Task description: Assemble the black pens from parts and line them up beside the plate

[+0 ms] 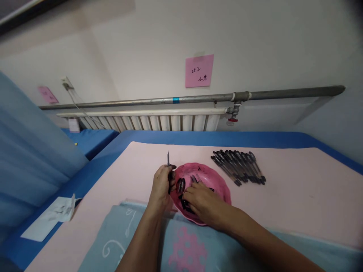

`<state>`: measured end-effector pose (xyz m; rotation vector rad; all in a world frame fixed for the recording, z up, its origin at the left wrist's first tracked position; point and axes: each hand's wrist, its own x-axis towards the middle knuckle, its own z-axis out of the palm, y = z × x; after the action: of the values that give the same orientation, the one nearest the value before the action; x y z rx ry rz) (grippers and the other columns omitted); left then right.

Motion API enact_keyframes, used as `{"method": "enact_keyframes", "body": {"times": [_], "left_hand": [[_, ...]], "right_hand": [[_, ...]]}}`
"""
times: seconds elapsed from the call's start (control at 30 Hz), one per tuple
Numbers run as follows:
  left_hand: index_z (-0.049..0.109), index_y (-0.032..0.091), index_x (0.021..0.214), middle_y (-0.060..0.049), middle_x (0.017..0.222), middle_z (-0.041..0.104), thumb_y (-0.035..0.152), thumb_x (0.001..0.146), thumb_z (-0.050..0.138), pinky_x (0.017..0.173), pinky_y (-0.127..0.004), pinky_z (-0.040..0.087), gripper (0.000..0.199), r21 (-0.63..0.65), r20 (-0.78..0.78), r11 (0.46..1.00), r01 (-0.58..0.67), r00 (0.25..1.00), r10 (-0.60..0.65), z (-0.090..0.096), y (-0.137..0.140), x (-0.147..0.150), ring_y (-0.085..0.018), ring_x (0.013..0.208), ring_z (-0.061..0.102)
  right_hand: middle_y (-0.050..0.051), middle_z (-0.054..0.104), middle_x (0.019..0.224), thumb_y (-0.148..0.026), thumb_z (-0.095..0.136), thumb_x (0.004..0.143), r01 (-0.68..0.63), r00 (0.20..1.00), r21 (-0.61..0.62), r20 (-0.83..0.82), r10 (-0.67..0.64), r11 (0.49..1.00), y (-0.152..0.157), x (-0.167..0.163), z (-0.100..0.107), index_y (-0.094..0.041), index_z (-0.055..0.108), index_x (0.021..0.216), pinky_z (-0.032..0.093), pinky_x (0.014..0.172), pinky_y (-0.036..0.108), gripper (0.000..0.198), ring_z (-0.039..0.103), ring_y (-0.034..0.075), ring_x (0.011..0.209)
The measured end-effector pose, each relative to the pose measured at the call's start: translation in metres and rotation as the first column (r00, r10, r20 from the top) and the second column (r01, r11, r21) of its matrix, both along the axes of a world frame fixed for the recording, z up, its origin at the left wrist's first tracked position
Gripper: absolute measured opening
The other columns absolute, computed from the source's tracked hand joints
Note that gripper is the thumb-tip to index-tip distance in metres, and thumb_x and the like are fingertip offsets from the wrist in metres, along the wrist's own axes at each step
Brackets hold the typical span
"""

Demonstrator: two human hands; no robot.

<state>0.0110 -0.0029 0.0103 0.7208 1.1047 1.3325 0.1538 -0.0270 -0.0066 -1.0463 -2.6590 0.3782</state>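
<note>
My left hand [163, 185] is closed around a pen [168, 158], held upright with its narrow metal tip pointing up, at the left rim of a pink plastic bowl [221, 185]. Inside the bowl lie small dark pen parts [180, 186], probably caps, and other pieces too small to tell. My right hand [201, 200] reaches down into the bowl, fingers bent among these parts; its fingertips are partly hidden, and whether they grip a piece does not show. To the right of the bowl, a row of dark capped pens [238, 166] lies side by side on the pink sheet.
A pink sheet [297, 181] covers the blue padded surface [255, 138]. Blue patterned cloth [136, 230] lies along the near side. White paper [51, 219] is at the left, beside a blue curtain [34, 151]. Behind are a radiator [164, 122] and a pipe [136, 102].
</note>
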Motion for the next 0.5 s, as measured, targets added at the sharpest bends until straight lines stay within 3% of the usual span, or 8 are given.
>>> {"method": "enact_keyframes", "body": {"times": [0.23,0.37,0.5], "left_hand": [[0.055,0.016,0.073,0.007,0.048,0.043,0.032,0.063,0.058,0.036,-0.016,0.014,0.019,-0.018,-0.015,1.0,0.017,1.0,-0.018,0.001,-0.001,0.001,-0.003,0.035,0.028],[0.051,0.017,0.067,0.008,0.047,0.041,0.031,0.065,0.057,0.036,-0.017,0.014,0.016,-0.018,-0.026,0.999,0.045,0.999,-0.046,0.003,-0.004,0.005,-0.003,0.035,0.027],[0.047,0.018,0.063,0.008,0.046,0.036,0.034,0.069,0.056,0.037,-0.017,0.015,0.019,0.013,-0.102,0.994,0.107,0.989,-0.105,0.002,-0.007,0.006,-0.004,0.037,0.026]], "right_hand": [[0.008,0.063,0.08,-0.005,0.053,0.072,0.065,0.997,0.057,0.028,-0.067,0.996,-0.001,0.003,-0.005,-0.016,0.064,0.077,0.039,0.062,0.033,0.017,0.055,0.021,0.07],[0.009,0.064,0.082,-0.006,0.054,0.073,0.021,0.998,0.089,0.053,-0.026,0.996,0.002,0.003,-0.012,-0.016,0.064,0.082,0.039,0.063,0.034,0.017,0.056,0.023,0.072],[0.01,0.066,0.081,-0.008,0.049,0.076,0.016,0.999,0.026,-0.03,-0.015,1.0,0.005,0.006,-0.007,-0.015,0.063,0.081,0.042,0.065,0.035,0.016,0.058,0.023,0.073]]}}
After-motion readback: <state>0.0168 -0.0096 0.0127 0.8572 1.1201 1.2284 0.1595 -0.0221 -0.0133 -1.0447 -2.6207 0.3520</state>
